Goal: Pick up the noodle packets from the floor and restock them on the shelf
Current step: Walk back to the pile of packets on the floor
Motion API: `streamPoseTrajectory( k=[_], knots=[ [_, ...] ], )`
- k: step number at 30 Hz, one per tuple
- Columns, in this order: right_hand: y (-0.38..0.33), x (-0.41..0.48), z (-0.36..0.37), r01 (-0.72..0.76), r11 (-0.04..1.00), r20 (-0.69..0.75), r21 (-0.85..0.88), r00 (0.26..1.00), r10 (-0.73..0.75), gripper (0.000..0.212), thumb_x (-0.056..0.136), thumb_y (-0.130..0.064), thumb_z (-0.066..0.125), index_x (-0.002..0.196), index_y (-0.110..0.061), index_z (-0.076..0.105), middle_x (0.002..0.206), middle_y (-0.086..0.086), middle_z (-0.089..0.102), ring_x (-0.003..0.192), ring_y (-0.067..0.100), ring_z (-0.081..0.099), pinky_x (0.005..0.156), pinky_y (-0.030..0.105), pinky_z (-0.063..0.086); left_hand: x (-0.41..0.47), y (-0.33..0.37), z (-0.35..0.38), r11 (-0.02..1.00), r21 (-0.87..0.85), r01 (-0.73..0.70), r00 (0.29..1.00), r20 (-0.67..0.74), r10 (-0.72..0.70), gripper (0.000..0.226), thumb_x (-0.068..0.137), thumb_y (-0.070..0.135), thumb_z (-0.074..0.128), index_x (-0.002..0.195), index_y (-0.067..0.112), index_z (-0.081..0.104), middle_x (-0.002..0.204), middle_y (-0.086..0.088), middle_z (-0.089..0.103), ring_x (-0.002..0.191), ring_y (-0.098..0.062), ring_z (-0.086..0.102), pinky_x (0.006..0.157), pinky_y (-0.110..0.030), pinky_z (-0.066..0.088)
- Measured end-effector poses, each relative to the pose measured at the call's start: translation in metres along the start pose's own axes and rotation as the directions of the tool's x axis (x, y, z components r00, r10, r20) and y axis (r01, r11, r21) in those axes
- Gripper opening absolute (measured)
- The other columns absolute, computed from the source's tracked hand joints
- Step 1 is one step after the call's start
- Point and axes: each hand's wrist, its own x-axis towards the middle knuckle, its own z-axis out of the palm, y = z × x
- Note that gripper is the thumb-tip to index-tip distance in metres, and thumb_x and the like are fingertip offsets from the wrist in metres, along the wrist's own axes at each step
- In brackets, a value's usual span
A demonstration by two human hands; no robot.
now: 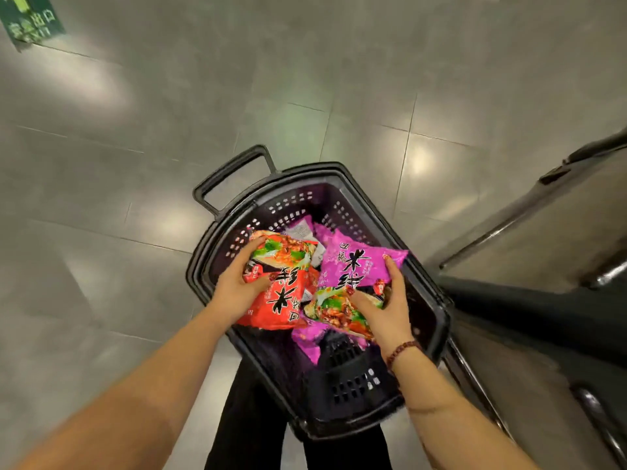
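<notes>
1. Left hand (237, 286) is gripping the red noodle packet (285, 300): fingers are curling round its far-left edge and the thumb is pressing on the printed face.
2. Right hand (386, 307) is pinching the purple noodle packet (356, 266): the thumb is lying on the front, the index finger is running up the right edge, and the other fingers are hidden behind the packet.
3. Both packets are sitting side by side over the open shopping basket (291, 205), print facing up. The red one is on the left and the purple one on the right, with edges overlapping near the middle.
4. The purple packet's far-right corner is overlapping the basket's right rim.
5. More purple packets (305, 337) are lying loose inside the basket under the held ones. A white-backed one is showing near the far wall; can't tell the count.
6. The basket is standing on the grey tiled floor (135, 164), and its pull handle (230, 171) is sticking out at the far-left end.
7. A beaded bracelet (402, 351) is sitting on the right wrist.
8. Black trousers (251, 418) are showing below the basket.
9. A metal fixture (543, 232) is standing just right of the basket; can't tell if it's the shelf.
10. A green floor sticker (30, 22) is lying far left, well apart from the basket.
</notes>
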Motion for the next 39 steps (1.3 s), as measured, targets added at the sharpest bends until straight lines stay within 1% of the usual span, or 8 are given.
streamPoseTrajectory(
  k=[5, 14, 20, 24, 28, 31, 35, 39],
  knots=[
    [0.066, 0.061, 0.004, -0.006, 0.997, 0.044, -0.072, 0.999, 0.009, 0.086, 0.075, 0.003, 0.077, 0.137, -0.044, 0.039, 0.136, -0.006, 0.051, 0.116, 0.006, 0.057, 0.091, 0.023, 0.053, 0.074, -0.050, 0.034, 0.997, 0.067, -0.047, 0.998, -0.040, 0.050, 0.071, 0.087, 0.001, 0.067, 0.132, 0.050, 0.042, 0.125, 0.016, 0.055, 0.100, 0.011, 0.057, 0.082, -0.004, 0.043],
    [0.154, 0.122, 0.041, -0.083, 0.997, -0.116, 0.002, 0.990, 0.083, 0.086, 0.082, -0.011, 0.076, 0.145, -0.046, 0.030, 0.155, -0.016, 0.026, 0.142, 0.006, 0.025, 0.117, 0.037, 0.028, 0.169, -0.109, 0.068, 0.972, 0.142, -0.187, 0.982, 0.060, 0.180, 0.070, 0.088, -0.004, 0.063, 0.140, 0.037, 0.040, 0.132, 0.016, 0.047, 0.113, 0.006, 0.053, 0.096, -0.011, 0.042],
    [0.170, 0.155, 0.047, -0.089, 0.974, -0.048, -0.210, 0.996, 0.081, 0.080, 0.090, -0.011, 0.066, 0.151, -0.034, 0.019, 0.156, -0.003, 0.016, 0.103, -0.023, 0.046, 0.094, 0.007, 0.039, 0.203, -0.137, 0.081, 0.863, 0.404, -0.303, 0.953, 0.102, 0.286, 0.072, 0.091, 0.011, 0.066, 0.148, 0.038, 0.031, 0.136, 0.002, 0.045, 0.120, -0.008, 0.045, 0.102, -0.014, 0.034],
    [0.179, 0.155, 0.049, -0.029, 0.523, -0.122, -0.852, 0.982, -0.143, 0.075, 0.090, -0.044, 0.061, 0.152, -0.025, 0.023, 0.156, 0.018, 0.016, 0.142, 0.032, 0.022, 0.114, 0.049, 0.029, 0.193, -0.146, 0.086, 0.540, 0.811, -0.226, 0.902, -0.036, 0.431, 0.072, 0.090, 0.030, 0.066, 0.152, 0.029, 0.029, 0.153, -0.020, 0.028, 0.139, -0.036, 0.027, 0.113, -0.050, 0.030],
    [0.187, 0.146, 0.046, 0.056, 0.278, -0.050, -0.959, 0.931, -0.362, 0.073, 0.087, -0.047, 0.061, 0.147, -0.016, 0.035, 0.147, 0.028, 0.035, 0.135, 0.044, 0.037, 0.109, 0.051, 0.030, 0.183, -0.153, 0.088, 0.206, 0.874, -0.440, 0.755, 0.235, 0.613, 0.074, 0.088, 0.039, 0.067, 0.151, 0.022, 0.031, 0.159, -0.013, 0.023, 0.146, -0.036, 0.016, 0.118, -0.049, 0.012],
    [0.188, 0.149, 0.040, 0.153, 0.166, 0.066, -0.974, 0.896, -0.439, 0.070, 0.090, -0.050, 0.053, 0.147, -0.012, 0.038, 0.151, 0.022, 0.033, 0.140, 0.039, 0.031, 0.111, 0.049, 0.024, 0.187, -0.158, 0.090, 0.050, 0.886, -0.461, 0.787, 0.382, 0.484, 0.081, 0.087, 0.046, 0.068, 0.152, 0.023, 0.026, 0.161, -0.010, 0.019, 0.146, -0.035, 0.014, 0.117, -0.049, 0.011],
    [0.194, 0.157, 0.045, 0.375, 0.076, 0.344, -0.924, 0.901, -0.265, 0.068, 0.097, -0.046, 0.043, 0.154, -0.025, 0.012, 0.161, 0.012, 0.005, 0.148, 0.029, 0.002, 0.118, 0.044, 0.005, 0.192, -0.157, 0.096, 0.004, 0.920, -0.392, 0.856, 0.363, 0.368, 0.078, 0.098, 0.054, 0.040, 0.150, 0.030, -0.013, 0.154, -0.001, -0.024, 0.150, -0.029, -0.009, 0.119, -0.043, -0.007],
    [0.194, 0.171, 0.046, 0.365, 0.065, 0.364, -0.929, 0.931, -0.029, 0.067, 0.103, -0.045, 0.026, 0.145, -0.034, -0.024, 0.156, 0.005, -0.027, 0.144, 0.025, -0.025, 0.116, 0.040, -0.014, 0.188, -0.154, 0.098, -0.036, 0.935, -0.353, 0.885, 0.346, 0.311, 0.079, 0.099, 0.055, 0.034, 0.148, 0.028, -0.022, 0.159, -0.005, -0.024, 0.149, -0.030, -0.015, 0.119, -0.043, -0.009]
  ],
)
